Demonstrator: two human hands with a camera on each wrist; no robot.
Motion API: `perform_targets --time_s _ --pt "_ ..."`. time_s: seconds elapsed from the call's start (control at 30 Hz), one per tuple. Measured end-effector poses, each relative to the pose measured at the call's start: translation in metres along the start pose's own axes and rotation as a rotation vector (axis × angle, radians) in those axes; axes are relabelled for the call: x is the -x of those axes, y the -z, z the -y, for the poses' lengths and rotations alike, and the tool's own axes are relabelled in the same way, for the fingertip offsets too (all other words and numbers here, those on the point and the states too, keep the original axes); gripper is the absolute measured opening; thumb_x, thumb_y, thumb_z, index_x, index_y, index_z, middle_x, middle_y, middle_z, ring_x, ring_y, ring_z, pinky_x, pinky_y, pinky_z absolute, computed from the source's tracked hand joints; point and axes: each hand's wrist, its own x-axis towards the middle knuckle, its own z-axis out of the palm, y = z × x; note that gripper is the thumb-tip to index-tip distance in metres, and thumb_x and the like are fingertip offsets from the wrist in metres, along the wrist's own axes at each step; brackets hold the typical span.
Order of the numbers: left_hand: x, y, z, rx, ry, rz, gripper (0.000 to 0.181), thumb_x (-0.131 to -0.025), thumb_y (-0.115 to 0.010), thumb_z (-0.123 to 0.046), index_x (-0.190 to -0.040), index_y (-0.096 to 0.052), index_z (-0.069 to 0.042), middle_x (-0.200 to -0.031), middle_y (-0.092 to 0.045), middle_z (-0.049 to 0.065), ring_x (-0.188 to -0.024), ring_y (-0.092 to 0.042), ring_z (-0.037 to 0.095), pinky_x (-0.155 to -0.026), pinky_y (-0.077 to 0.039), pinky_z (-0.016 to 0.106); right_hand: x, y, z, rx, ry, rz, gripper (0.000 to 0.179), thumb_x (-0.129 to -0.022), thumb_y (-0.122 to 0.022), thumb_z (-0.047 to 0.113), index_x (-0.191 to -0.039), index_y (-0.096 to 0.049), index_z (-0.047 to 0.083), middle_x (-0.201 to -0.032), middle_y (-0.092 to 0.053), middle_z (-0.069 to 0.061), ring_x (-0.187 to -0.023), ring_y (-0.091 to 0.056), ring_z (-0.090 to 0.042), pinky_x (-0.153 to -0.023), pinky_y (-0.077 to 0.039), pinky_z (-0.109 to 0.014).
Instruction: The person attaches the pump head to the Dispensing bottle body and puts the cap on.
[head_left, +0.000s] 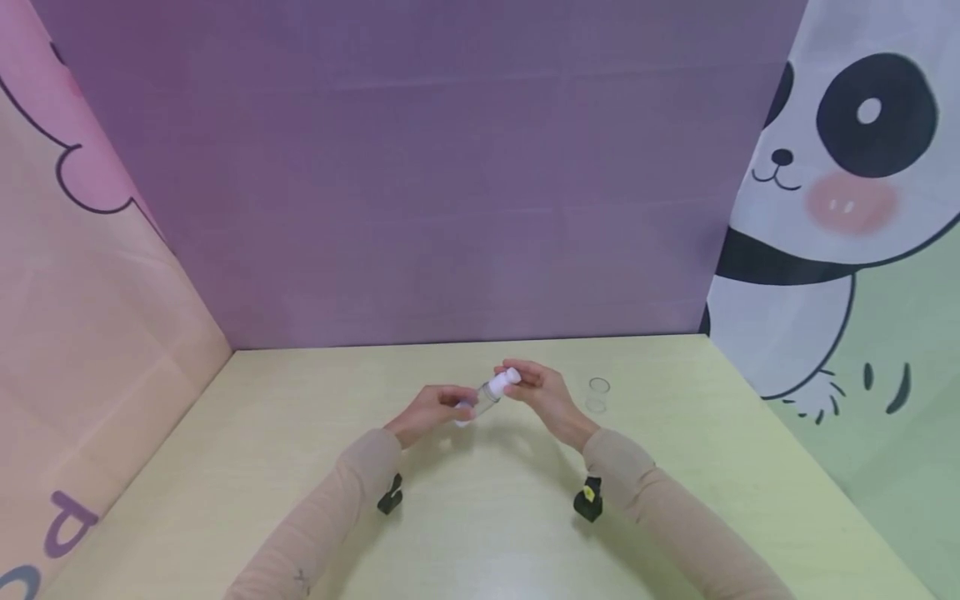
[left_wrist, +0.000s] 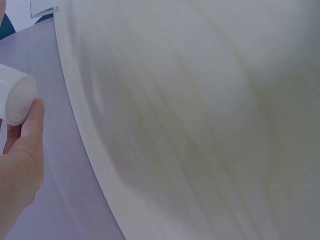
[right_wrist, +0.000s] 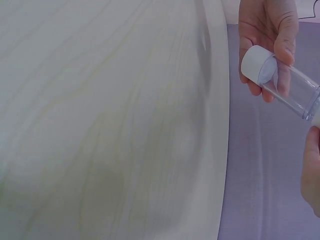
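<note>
A clear bottle (head_left: 486, 401) with a white top and a white base is held at a slant above the table, its top raised toward the right. My left hand (head_left: 435, 410) grips it near the base, the thumb lying along the clear wall. At the other end, my right hand (head_left: 546, 398) holds the white top (head_left: 503, 382) between thumb and fingers. The right wrist view shows the see-through body (right_wrist: 295, 92) and the white base (right_wrist: 257, 64) in the left hand (right_wrist: 267, 25). In the left wrist view the round base (left_wrist: 21, 97) faces the camera.
A clear cylindrical cap (head_left: 597, 395) stands on the pale wood table (head_left: 480, 533), right of the right hand. Purple cloth (head_left: 420, 183) hangs behind the table, with printed panels at both sides. A black device (head_left: 588, 499) hangs below each wrist.
</note>
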Motion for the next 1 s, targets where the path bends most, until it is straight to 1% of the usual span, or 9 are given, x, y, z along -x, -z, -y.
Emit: perform_targets --time_s 0.17,0.33,0.63,1.0 --pt "0.0009 -0.0008 0.0001 0.012 -0.01 0.012 0.033 -0.082 -0.067 -0.018 -0.114 -0.063 -0.01 -0.115 -0.063 0.007 -0.099 -0.057 0.017 -0.091 -0.046 0.036 0.0002 -0.0001 0.0014 0.015 -0.013 -0.011 0.045 -0.082 -0.066 0.007 -0.124 -0.053 0.003 -0.124 -0.058 -0.014 -0.11 -0.058 -0.019 -0.096 -0.045 -0.034" --pt "0.0028 -0.0014 -0.0016 0.011 -0.013 0.033 0.033 -0.084 -0.066 -0.02 -0.116 -0.062 -0.01 -0.116 -0.062 0.008 -0.101 -0.057 0.017 -0.093 -0.045 0.038 0.0014 -0.0018 0.006 0.017 -0.02 -0.021 0.046 -0.082 -0.066 0.006 -0.125 -0.051 0.001 -0.125 -0.057 -0.016 -0.112 -0.057 -0.021 -0.097 -0.044 -0.034" --pt "0.0011 -0.0019 -0.0003 0.01 -0.008 0.038 0.037 -0.084 -0.066 -0.019 -0.119 -0.06 -0.01 -0.12 -0.061 0.008 -0.109 -0.056 0.021 -0.096 -0.045 0.038 -0.0015 -0.0039 0.0059 0.026 -0.051 -0.068 0.047 -0.08 -0.069 0.01 -0.124 -0.053 0.003 -0.124 -0.058 -0.014 -0.112 -0.058 -0.022 -0.098 -0.043 -0.035" --pt "0.0019 -0.0021 0.0007 0.023 -0.008 0.041 0.039 -0.083 -0.067 -0.019 -0.12 -0.059 -0.009 -0.121 -0.06 0.009 -0.111 -0.056 0.023 -0.095 -0.045 0.038 -0.003 -0.0093 0.0073 0.071 -0.077 -0.113 0.048 -0.079 -0.07 0.011 -0.123 -0.053 0.003 -0.121 -0.06 -0.013 -0.108 -0.059 -0.021 -0.096 -0.045 -0.034"
